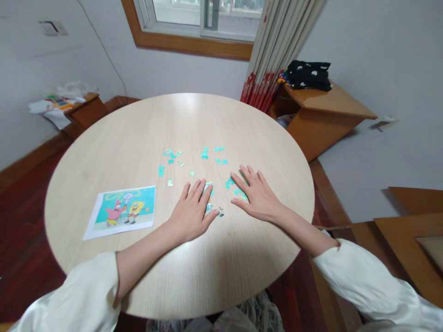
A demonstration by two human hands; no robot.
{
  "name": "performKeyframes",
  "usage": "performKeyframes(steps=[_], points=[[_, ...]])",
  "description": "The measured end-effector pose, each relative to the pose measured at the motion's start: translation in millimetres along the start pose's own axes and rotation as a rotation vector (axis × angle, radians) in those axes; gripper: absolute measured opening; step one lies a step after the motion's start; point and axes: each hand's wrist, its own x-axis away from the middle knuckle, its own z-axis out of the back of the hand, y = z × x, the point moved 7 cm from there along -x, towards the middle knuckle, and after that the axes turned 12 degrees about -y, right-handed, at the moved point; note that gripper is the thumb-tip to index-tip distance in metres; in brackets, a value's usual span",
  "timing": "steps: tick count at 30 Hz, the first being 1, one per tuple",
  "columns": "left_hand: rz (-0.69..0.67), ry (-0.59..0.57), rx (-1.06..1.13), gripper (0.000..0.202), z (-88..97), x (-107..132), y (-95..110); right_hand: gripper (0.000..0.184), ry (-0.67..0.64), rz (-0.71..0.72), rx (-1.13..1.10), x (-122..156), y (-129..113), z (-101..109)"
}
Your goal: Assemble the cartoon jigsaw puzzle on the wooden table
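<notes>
My left hand (192, 212) lies flat with its fingers stretched out, covering part of a joined patch of jigsaw puzzle (208, 206). By its thumb tip is a small puzzle piece (221, 212) with a dark figure part on it. My right hand (256, 196) rests palm down, fingers spread, over a group of turquoise puzzle pieces (230, 183). Some of those pieces stick out between its thumb and forefinger. Beyond both hands, several loose turquoise and pale green pieces (170, 154) are scattered. How much puzzle sits beneath each palm is hidden.
A printed cartoon picture (119, 212) lies at the left of the round wooden table (187, 120). A small cabinet (332, 103) with a dark cloth (309, 75) on it stands beyond the right edge. Papers (57, 108) lie on a stand at far left.
</notes>
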Motion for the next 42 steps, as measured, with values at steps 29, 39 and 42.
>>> performKeyframes(steps=[29, 39, 42], points=[[0.463, -0.132, 0.094, 0.079, 10.3, 3.7, -83.2, 0.062, -0.036, 0.035, 0.022, -14.6, -6.5, -3.1], [0.405, -0.130, 0.096, 0.078, 9.5, -20.1, -101.2, 0.061, -0.024, 0.032, 0.021, -14.9, -5.9, -4.1], [0.372, -0.092, 0.086, 0.077, 8.9, -23.6, -99.2, 0.061, -0.016, 0.042, 0.018, -14.7, -5.5, -4.5]])
